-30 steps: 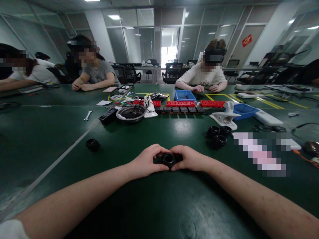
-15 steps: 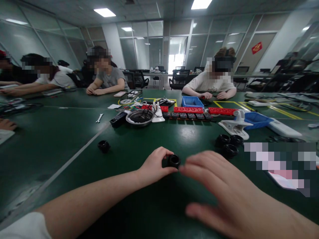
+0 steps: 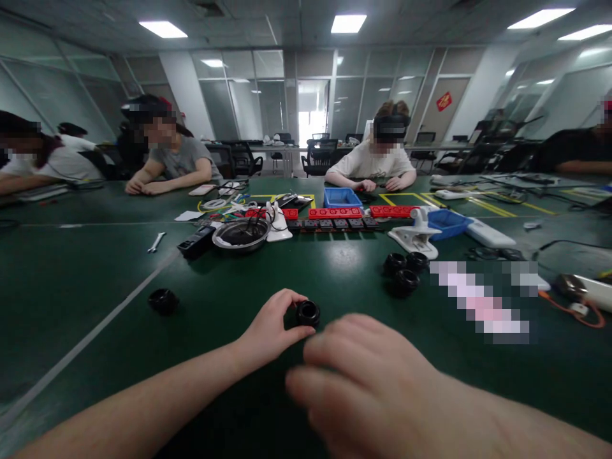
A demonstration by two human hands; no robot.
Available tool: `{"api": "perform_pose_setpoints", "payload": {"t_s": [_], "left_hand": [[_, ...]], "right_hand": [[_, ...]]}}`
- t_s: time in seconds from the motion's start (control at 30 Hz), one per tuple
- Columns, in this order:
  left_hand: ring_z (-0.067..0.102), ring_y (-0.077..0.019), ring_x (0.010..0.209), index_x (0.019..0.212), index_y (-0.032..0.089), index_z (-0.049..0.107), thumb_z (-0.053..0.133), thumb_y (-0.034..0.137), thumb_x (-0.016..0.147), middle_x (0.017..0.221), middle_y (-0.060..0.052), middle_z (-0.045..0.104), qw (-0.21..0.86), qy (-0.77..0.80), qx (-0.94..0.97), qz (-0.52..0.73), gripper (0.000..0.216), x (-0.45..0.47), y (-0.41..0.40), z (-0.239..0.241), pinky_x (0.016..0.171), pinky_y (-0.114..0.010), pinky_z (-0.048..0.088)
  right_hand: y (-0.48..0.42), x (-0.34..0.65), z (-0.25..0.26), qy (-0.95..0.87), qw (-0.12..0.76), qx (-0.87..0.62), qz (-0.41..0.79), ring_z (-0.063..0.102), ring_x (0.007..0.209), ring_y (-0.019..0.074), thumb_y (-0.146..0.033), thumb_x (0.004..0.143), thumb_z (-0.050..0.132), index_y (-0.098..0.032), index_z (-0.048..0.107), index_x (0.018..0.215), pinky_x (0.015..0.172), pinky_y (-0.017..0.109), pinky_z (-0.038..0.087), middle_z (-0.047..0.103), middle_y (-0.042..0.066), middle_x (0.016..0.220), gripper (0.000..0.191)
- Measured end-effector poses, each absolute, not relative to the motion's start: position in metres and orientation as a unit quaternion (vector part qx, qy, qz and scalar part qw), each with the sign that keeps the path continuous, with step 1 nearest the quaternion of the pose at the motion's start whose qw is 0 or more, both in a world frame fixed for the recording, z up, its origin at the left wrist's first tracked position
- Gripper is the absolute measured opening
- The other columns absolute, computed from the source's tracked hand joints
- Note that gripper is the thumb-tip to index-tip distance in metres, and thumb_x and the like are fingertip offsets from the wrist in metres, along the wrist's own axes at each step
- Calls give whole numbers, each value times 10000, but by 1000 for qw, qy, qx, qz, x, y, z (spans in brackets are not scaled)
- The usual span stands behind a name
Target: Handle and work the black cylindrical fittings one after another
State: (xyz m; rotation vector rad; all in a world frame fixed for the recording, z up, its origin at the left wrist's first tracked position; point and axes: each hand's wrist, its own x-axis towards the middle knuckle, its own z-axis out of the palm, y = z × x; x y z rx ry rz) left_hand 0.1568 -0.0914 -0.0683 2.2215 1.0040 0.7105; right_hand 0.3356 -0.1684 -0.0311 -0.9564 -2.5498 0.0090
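A black ring-shaped fitting [image 3: 308,313], open in its middle, stands on the green table. My left hand [image 3: 275,324] grips it from the left, thumb on the near side and fingers behind. Close by on the right is my right hand [image 3: 363,376], smeared by motion; its fingertips are partly hidden, so whether it holds anything does not show. Similar black fittings [image 3: 405,281] sit in a cluster to the right, some touching. Another black fitting [image 3: 163,301] lies alone to the left.
Across the table are a metal bowl [image 3: 240,236], a white clip stand [image 3: 415,237], red power strips [image 3: 335,213] and blue baskets [image 3: 342,197]. A wrench [image 3: 157,242] lies at left. A person [image 3: 375,162] sits opposite; cables and a blurred-out item are at right.
My view has turned to the right, so the scene sits further left. The fingers and thumb of my right hand have come closer together. My left hand keeps hold of the black fitting.
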Motion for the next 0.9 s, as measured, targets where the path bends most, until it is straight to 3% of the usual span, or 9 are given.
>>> {"api": "perform_pose_setpoints", "payload": {"t_s": [0.13,0.2,0.3,0.4,0.5,0.67,0.8,0.9], "left_hand": [[502,-185,793,939,192,547,694,233,676,884,-2,529,308,364,844,244,304,156,-88,-64,667,-274,410],[495,-177,796,983,207,545,697,221,675,911,-1,522,329,358,845,224,344,154,-87,-61,668,-269,406],[484,-166,788,991,208,548,711,201,663,899,4,506,359,340,844,208,366,152,-86,-59,673,-260,397],[477,-158,781,988,204,550,739,197,634,893,10,497,392,322,838,201,401,151,-85,-61,675,-250,388],[476,-160,794,996,208,551,770,232,602,911,9,501,423,313,827,195,452,150,-84,-66,692,-253,383],[468,-162,774,940,195,561,784,223,566,880,12,494,421,337,814,215,437,154,-90,-69,668,-247,377],[453,-162,732,885,170,553,752,177,574,831,12,482,375,418,791,244,370,160,-95,-66,635,-249,369],[450,-162,728,890,166,553,737,167,589,822,12,479,363,423,791,253,353,160,-96,-65,639,-252,367]], "right_hand": [[-127,355,-13,-838,175,-485,181,535,933,205,-109,695,616,-132,480,1143,834,367,433,579,83,1009,469],[-108,366,-24,-823,128,-478,281,526,965,209,-113,628,683,-130,379,1259,844,351,430,544,97,1097,700],[-98,368,-37,-838,113,-430,317,487,1023,222,-167,615,716,-159,375,1280,884,351,388,526,82,1130,748],[-102,359,-39,-855,94,-410,305,514,938,218,-173,601,734,-161,559,1087,821,332,399,575,52,1005,517],[-104,354,-41,-855,93,-421,289,527,832,196,-214,592,747,-160,619,915,714,288,407,588,22,883,352],[-107,345,-52,-843,95,-477,229,520,685,169,-423,551,750,-161,607,792,584,247,367,582,9,760,384],[-119,328,-58,-820,105,-558,75,523,718,220,-493,612,669,-156,583,738,662,322,360,594,46,721,369],[-123,324,-59,-806,131,-575,47,520,798,259,-554,593,659,-149,583,843,731,379,355,595,79,826,482]]}}
